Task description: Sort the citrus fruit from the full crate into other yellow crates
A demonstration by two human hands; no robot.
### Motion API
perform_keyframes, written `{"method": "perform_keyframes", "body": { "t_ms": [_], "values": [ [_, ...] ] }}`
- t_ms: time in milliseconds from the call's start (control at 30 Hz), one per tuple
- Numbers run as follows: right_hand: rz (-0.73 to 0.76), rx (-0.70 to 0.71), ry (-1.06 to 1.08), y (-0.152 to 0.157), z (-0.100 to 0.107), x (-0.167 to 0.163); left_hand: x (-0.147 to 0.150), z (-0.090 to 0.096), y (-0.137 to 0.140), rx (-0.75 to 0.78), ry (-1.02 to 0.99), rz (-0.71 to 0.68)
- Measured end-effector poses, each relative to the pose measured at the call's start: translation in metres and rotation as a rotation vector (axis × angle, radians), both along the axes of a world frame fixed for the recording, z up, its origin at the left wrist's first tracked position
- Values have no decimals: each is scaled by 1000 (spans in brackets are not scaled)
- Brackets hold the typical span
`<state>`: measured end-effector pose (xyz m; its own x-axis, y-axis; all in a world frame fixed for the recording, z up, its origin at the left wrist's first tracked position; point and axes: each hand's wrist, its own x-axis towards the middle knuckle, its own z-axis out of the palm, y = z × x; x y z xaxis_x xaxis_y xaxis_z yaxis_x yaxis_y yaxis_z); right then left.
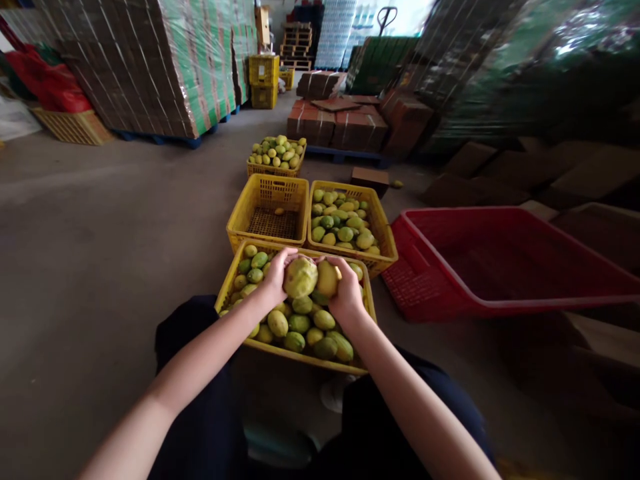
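Note:
My left hand [279, 275] is wrapped round a large, bumpy yellow-green lemon [301, 277]. A smoother yellow lemon [327, 279] sits in my right hand [346, 293], its far side covered by the fingers. Both hands are close together, holding the fruits side by side above a yellow plastic crate [295, 357]. Green and yellow lemons [299, 324] of mixed sizes fill that crate, which stands between my knees.
Beyond it stand a yellow crate [233, 230] with one small fruit inside, a fuller crate [387, 243], and a heaped one [274, 171] farther back. A red basket [440, 293] lies at right. Flattened cartons [360, 127] and wrapped stacks [200, 60] line the floor.

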<state>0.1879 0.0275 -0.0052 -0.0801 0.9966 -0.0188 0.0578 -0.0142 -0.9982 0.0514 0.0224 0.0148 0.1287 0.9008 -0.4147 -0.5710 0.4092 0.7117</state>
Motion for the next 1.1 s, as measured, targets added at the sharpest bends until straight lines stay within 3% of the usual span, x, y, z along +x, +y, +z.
{"method": "perform_keyframes", "body": {
  "t_ms": [100,200,400,667,933,1100],
  "values": [
    [-39,-422,350,9,-3,2,-1,-2,2,-257,-183,88],
    [-105,-590,529,11,4,2,-5,-4,1,-374,-301,167],
    [-176,-653,554,13,17,0,-18,-4,-1,-442,-372,266],
    [-259,-722,488,14,4,-10,-36,1,-9,-409,-363,314],
    [-210,-812,447,12,0,-13,-50,4,-13,-441,-360,392],
    [-130,-863,527,11,-6,-12,-55,2,-12,-447,-351,446]
  ]
}}
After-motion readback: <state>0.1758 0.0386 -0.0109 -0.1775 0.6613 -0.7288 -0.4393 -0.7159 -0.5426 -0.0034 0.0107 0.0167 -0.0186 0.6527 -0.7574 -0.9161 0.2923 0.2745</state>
